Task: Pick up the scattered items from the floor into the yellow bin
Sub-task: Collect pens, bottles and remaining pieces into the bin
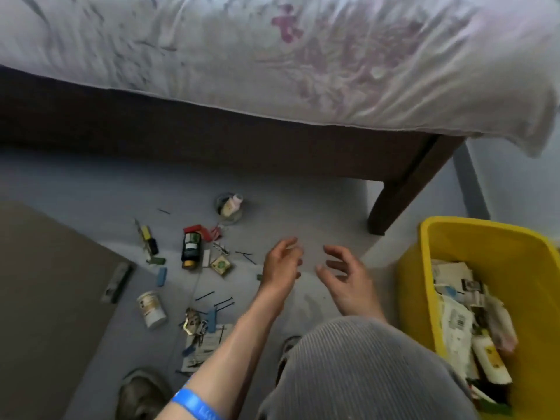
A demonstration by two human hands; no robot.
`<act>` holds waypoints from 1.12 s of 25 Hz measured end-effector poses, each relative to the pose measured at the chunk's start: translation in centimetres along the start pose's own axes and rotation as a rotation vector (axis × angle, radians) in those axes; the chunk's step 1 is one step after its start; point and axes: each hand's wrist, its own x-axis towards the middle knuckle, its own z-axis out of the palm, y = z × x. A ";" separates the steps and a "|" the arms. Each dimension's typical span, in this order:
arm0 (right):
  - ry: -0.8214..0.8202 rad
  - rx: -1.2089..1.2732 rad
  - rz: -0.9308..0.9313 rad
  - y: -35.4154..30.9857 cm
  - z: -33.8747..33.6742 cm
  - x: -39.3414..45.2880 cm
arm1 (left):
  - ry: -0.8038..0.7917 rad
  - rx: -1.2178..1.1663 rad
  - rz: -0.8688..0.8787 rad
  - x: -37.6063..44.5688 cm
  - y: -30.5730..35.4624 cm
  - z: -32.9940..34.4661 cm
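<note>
My left hand and my right hand hover side by side over bare grey floor, fingers loosely curled, holding nothing. To their left lie scattered items: a dark bottle with a gold cap, a white jar, a small pale bottle in a clear dish, a green-and-gold packet, a blue piece, keys, papers and several hairpins. The yellow bin stands at the right, part filled with packets and bottles.
A bed with a floral sheet and a dark wooden frame and leg spans the top. A brown mat covers the floor at the left. My grey-clad knee and slippers sit at the bottom.
</note>
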 end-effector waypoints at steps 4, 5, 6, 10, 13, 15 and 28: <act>-0.140 -0.165 0.003 2.5 8.0 5.2 | 0.253 0.076 -0.107 4.8 -5.1 -7.6; -0.188 -0.215 0.021 3.1 9.8 6.5 | 0.302 0.112 -0.138 5.8 -6.2 -9.1; -0.237 -0.261 0.031 3.7 11.5 7.8 | 0.346 0.144 -0.158 6.9 -7.3 -10.6; -0.309 -0.393 -0.087 3.7 18.3 13.3 | 0.470 0.266 -0.093 11.3 -8.5 -16.1; -0.222 -0.635 -0.369 1.0 22.9 19.5 | 0.590 0.487 0.007 15.1 -7.1 -20.4; -0.187 -0.826 -0.467 -1.4 25.7 23.9 | 0.620 0.670 0.044 16.9 -6.6 -22.8; -0.539 -0.925 -0.328 0.6 29.1 21.7 | 0.504 0.839 -0.081 24.8 -8.1 -35.2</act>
